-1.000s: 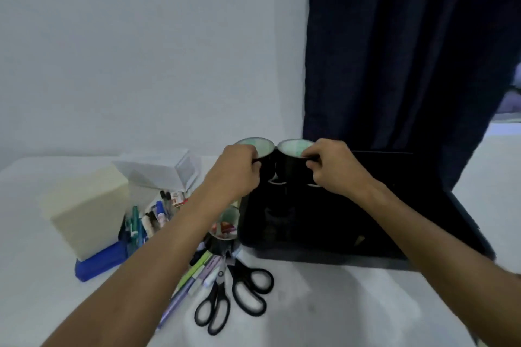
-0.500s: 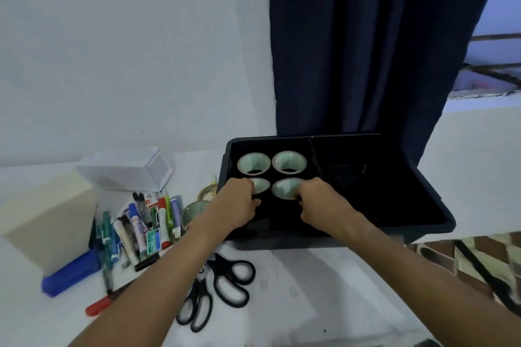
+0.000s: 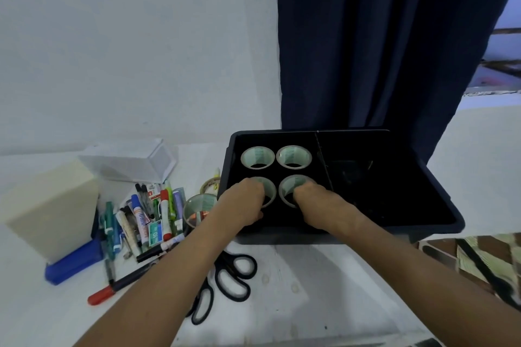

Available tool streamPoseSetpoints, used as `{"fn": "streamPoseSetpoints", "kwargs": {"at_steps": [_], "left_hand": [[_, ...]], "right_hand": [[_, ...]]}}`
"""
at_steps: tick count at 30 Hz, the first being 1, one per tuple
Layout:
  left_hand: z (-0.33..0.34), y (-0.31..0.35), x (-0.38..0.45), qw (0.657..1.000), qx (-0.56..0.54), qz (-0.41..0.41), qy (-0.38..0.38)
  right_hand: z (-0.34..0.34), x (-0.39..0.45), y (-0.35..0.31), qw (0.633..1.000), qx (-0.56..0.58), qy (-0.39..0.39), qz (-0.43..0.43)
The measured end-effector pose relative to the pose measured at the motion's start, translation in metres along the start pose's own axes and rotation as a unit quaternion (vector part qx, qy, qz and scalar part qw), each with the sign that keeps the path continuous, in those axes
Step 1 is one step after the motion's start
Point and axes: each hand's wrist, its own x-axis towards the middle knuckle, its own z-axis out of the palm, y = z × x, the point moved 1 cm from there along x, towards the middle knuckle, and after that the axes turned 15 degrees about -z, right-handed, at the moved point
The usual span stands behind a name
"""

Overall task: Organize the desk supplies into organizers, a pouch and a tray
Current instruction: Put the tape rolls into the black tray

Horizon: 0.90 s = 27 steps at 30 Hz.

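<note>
My left hand (image 3: 244, 201) covers the near side of one tape roll (image 3: 269, 193), and my right hand (image 3: 313, 200) covers part of the other (image 3: 287, 189), so I cannot tell how my fingertips lie. The right compartment of the tray (image 3: 366, 186) is too dark to read. My left forearm hides part of the scissors (image 3: 225, 284). The marker (image 3: 141, 222) labels are too small to read.
</note>
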Motion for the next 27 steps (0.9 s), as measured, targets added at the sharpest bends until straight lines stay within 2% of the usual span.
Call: {"fn": "streamPoseSetpoints", "kwargs": {"at_steps": [3, 10, 13, 17, 19, 22, 24, 27], "left_hand": [[-0.001, -0.001, 0.003, 1.0, -0.006, -0.004, 0.002], [0.0, -0.003, 0.008, 1.0, -0.026, -0.01, 0.008], [-0.003, -0.006, 0.008, 0.999, -0.032, -0.004, -0.004], [-0.02, -0.019, 0.006, 0.994, -0.108, 0.002, 0.008], [-0.036, -0.034, 0.003, 0.987, -0.156, -0.027, 0.038], [-0.056, -0.076, 0.0, 0.975, -0.168, -0.115, 0.093], [-0.057, -0.109, -0.005, 0.968, -0.165, -0.173, 0.072], [-0.045, -0.143, -0.017, 0.961, -0.173, -0.214, -0.01]], "right_hand": [[0.0, 0.005, -0.002, 1.0, 0.011, -0.02, 0.012], [0.001, 0.009, -0.002, 1.0, 0.017, 0.024, 0.0], [-0.004, 0.007, -0.005, 1.0, 0.016, -0.018, 0.012], [-0.018, 0.007, -0.009, 0.999, 0.012, 0.043, -0.027], [-0.026, 0.017, -0.016, 0.995, 0.021, 0.08, -0.047], [-0.038, 0.044, -0.034, 0.987, 0.04, 0.119, -0.101], [-0.045, 0.065, -0.054, 0.977, 0.041, 0.133, -0.16], [-0.055, 0.097, -0.083, 0.965, 0.029, 0.123, -0.231]]}}
